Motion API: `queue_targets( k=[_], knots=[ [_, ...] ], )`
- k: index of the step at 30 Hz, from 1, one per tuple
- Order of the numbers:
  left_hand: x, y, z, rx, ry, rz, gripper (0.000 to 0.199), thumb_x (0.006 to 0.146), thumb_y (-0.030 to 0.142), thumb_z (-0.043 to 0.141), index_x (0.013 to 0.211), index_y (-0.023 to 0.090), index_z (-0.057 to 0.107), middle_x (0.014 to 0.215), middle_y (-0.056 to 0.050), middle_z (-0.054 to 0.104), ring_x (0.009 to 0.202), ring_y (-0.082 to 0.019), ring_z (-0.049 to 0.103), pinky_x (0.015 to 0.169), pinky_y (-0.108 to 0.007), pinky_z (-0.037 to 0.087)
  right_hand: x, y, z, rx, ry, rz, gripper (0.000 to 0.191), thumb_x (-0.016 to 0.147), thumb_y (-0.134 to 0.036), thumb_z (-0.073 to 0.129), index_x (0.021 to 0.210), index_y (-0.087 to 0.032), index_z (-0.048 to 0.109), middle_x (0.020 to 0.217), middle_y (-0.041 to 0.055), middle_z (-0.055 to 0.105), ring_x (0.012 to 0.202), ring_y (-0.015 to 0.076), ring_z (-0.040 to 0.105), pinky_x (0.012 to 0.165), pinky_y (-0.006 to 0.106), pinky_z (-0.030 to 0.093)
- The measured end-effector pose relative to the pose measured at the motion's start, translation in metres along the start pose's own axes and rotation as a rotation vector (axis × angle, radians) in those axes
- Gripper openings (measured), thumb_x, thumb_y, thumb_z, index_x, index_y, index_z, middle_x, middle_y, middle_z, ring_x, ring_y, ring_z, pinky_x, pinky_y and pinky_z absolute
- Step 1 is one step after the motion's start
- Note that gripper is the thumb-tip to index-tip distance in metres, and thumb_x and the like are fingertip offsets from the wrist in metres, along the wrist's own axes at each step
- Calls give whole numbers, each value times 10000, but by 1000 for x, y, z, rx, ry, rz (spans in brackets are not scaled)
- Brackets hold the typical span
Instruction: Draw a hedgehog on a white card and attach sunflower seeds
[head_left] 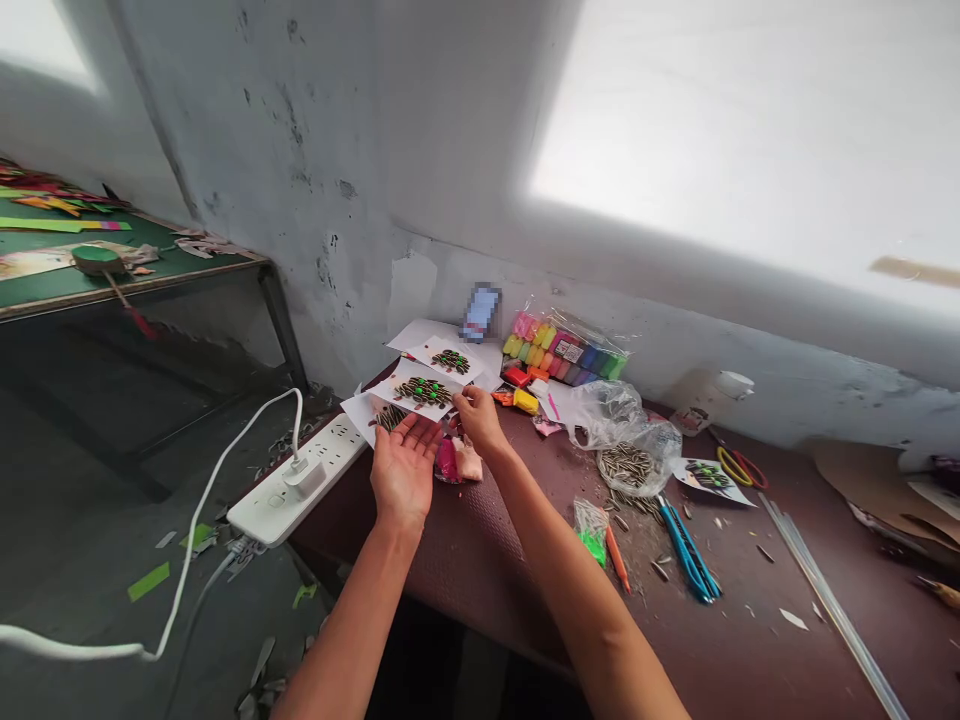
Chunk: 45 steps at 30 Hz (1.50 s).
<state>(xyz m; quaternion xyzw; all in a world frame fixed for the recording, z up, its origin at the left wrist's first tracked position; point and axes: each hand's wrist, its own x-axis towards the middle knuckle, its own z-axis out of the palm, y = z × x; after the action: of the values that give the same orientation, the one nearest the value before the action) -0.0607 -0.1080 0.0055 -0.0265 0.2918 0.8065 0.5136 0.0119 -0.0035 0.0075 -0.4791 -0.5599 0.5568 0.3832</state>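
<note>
My right hand [478, 418] pinches the right corner of a white card [386, 393] covered with dark striped seeds and green dots. Palm up, my left hand [405, 468] has its fingers stretched out just below the card's front edge; whether it touches the card I cannot tell. Partly under that card lies another seed-covered card [361, 415], near my left fingertips. Behind is a third card [436, 352] with a smaller seed cluster. Pink and magenta clay packets [457, 460] lie between and beneath my hands.
A power strip [300, 480] sits at the table's left edge. Behind are a phone [480, 312] and a pack of coloured clay [564, 350]. To the right lie a plastic bag of seeds [628, 465], blue tweezer-like tool [688, 550], orange pen [617, 560], scissors [739, 467] and clear sticks [832, 605].
</note>
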Motion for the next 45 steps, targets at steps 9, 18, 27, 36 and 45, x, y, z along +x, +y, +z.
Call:
queue_targets(
  k=[9,18,27,36,45],
  knots=[
    [-4,-7,0,16,-10,-28,474,1061,503,349,1042,136,648,1094,-172,674,1003,-242,702,973,-402,557,-6,2,-8,-160,44,-10,179,859,-87,546,722,-201,527,583,-39,667,370,65,497,432,170,395],
    [-9,-8,0,15,18,-46,423,1066,427,368,959,131,651,992,-143,678,941,-223,707,961,-397,571,-5,7,-7,-182,93,-46,160,805,-93,531,691,-205,540,537,-48,627,405,94,527,483,197,438],
    [-8,-11,0,0,19,-24,387,1059,395,402,886,145,642,915,-121,682,922,-219,707,964,-399,564,-4,10,-6,-244,69,-16,193,832,-108,562,660,-194,555,570,-28,658,407,79,520,502,187,430],
    [-8,-16,-2,-7,13,-8,379,1056,371,407,846,153,635,869,-101,681,893,-210,712,961,-394,550,-9,14,-13,-210,23,-51,184,870,-162,573,688,-190,572,531,-40,628,391,80,504,468,181,392],
    [-8,-25,-5,-5,-7,4,359,1041,370,439,815,162,625,807,-80,667,876,-217,715,946,-396,548,-19,12,-20,-232,19,-29,234,854,-107,561,635,-190,552,500,-56,591,378,75,491,497,189,408]
  ],
)
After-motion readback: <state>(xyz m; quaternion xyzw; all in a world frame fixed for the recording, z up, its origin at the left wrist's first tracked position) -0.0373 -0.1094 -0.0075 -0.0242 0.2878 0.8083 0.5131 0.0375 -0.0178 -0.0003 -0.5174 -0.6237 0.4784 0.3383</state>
